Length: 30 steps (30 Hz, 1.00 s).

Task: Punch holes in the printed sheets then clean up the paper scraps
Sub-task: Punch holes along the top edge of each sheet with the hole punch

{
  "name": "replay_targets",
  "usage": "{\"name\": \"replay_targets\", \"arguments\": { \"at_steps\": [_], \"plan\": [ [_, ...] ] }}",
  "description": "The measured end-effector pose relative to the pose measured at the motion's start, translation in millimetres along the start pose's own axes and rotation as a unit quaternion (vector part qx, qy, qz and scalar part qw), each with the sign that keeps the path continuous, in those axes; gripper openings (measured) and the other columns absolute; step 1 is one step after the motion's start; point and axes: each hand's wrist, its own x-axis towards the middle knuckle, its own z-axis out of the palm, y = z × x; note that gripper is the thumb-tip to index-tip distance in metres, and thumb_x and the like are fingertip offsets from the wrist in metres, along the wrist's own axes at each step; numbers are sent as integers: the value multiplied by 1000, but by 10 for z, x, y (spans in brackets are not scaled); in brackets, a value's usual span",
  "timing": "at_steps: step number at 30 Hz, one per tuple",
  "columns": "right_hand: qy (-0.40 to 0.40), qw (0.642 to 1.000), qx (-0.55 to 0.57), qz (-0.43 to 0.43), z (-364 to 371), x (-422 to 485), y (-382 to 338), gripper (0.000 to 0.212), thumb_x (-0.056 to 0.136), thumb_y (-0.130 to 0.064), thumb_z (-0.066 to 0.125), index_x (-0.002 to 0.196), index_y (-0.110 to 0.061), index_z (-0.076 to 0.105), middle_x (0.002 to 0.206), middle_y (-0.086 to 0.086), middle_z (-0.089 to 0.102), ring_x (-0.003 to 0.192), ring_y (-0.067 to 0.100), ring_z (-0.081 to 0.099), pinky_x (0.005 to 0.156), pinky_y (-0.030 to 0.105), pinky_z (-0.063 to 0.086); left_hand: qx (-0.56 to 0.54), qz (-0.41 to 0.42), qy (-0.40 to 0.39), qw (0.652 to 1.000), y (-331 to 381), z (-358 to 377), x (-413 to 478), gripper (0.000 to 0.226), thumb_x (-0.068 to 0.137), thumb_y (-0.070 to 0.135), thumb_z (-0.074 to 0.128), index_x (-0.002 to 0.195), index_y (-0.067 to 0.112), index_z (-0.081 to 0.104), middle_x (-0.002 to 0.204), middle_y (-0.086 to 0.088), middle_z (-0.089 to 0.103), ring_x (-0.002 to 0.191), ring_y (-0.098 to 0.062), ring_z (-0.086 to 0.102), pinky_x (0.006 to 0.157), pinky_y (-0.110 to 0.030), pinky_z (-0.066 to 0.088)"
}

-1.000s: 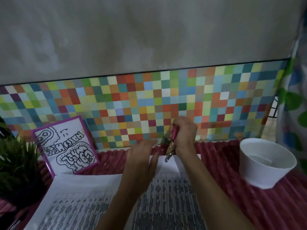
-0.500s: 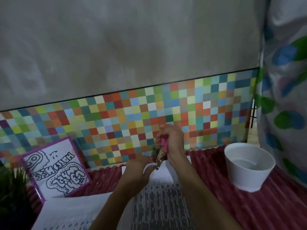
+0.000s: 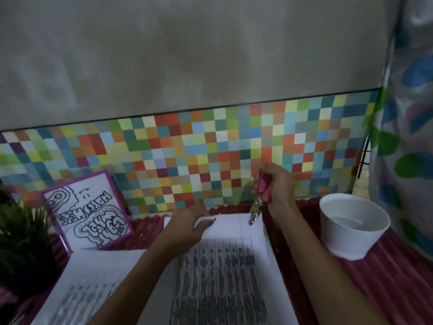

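A printed sheet (image 3: 225, 273) with dense black rows lies on the red ribbed table cover. My left hand (image 3: 185, 228) presses flat on its top edge, beside a small punched hole (image 3: 214, 220). My right hand (image 3: 276, 186) grips the pink handles of a hole punch (image 3: 259, 202), whose metal jaws sit over the sheet's top right edge. A second printed sheet (image 3: 93, 287) lies to the left, partly under my left forearm.
A white bowl (image 3: 351, 233) stands at the right on the red cover (image 3: 386, 282). A purple-framed drawing (image 3: 89, 209) leans against the coloured tile wall at the left, beside a green plant (image 3: 21, 235). A patterned curtain (image 3: 407, 137) hangs at the right.
My right hand has moved the punch to the right along the sheet's top edge. A punched hole now shows next to my left fingers. The view has shifted.
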Motion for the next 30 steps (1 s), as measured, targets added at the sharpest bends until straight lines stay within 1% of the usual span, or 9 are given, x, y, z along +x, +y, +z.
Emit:
{"name": "replay_targets", "arguments": {
  "at_steps": [2, 6, 10, 12, 14, 15, 17, 24, 30],
  "plan": [
    [3, 1000, 3, -9, 15, -23, -6, 25, 86, -4, 46, 64, -7, 59, 54, 6, 54, 41, 18, 47, 44, 26, 44, 0, -10, -13, 1000, 16, -6, -12, 11, 95, 30, 56, 85, 26, 60, 80, 13, 56, 73, 0, 49, 67, -27, 43],
    [11, 1000, 19, -20, 42, -67, 12, 26, 88, -5, 46, 66, -8, 58, 54, 7, 52, 40, 18, 44, 41, 25, 41, -2, -26, -19, 999, 48, -33, -56, 12, 95, 28, 57, 83, 27, 57, 76, 20, 52, 69, 3, 47, 58, -17, 31],
    [18, 999, 32, -22, 57, -72, 37, 27, 89, -4, 45, 66, -8, 57, 52, 6, 51, 37, 17, 42, 37, 21, 39, -1, -32, -20, 999, 77, -61, -95, 12, 95, 29, 56, 86, 22, 61, 75, 18, 51, 66, 3, 44, 58, -18, 29],
    [26, 998, 43, -25, 66, -65, 53, 27, 87, -4, 45, 63, -9, 57, 50, 6, 51, 37, 17, 41, 37, 21, 39, 9, -36, -16, 999, 73, -56, -104, 16, 94, 33, 56, 95, 20, 64, 79, 19, 54, 68, 5, 45, 69, -24, 36],
    [34, 998, 51, -27, 69, -54, 62, 28, 86, -3, 45, 62, -9, 57, 49, 6, 51, 36, 18, 41, 37, 22, 39, 45, -32, -7, 998, 114, -28, -91, 28, 94, 41, 53, 112, 23, 62, 96, 15, 61, 82, 0, 53, 91, -35, 38],
    [37, 998, 53, -26, 73, -53, 65, 29, 86, -3, 44, 61, -9, 57, 48, 6, 51, 36, 18, 41, 37, 22, 39, 63, -25, -3, 998, 159, 9, -73, 35, 93, 46, 50, 120, 25, 59, 110, 12, 63, 96, -4, 56, 102, -41, 34],
    [40, 998, 52, -23, 79, -57, 75, 28, 87, -3, 44, 62, -9, 57, 48, 6, 51, 35, 17, 42, 37, 21, 39, 72, -15, 3, 997, 312, 122, -15, 39, 95, 48, 45, 127, 29, 55, 127, 11, 60, 112, -7, 54, 112, -47, 25],
    [26, 999, 36, -26, 95, -63, 105, 30, 88, -4, 44, 61, -9, 55, 48, 6, 51, 35, 18, 41, 38, 22, 40, 9, -26, 131, 991, 521, 510, 1, 18, 96, 38, 48, 96, 26, 62, 92, 13, 67, 82, -5, 55, 97, -35, 27],
    [-28, 999, 23, -14, 96, -46, 129, 11, 70, -16, 49, 68, -8, 57, 52, 6, 52, 40, 19, 43, 42, 24, 41, -9, 1, 132, 991, 485, 444, -8, 19, 95, 34, 50, 90, 23, 64, 89, 12, 67, 81, -6, 54, 87, -28, 22]
  ]
}}
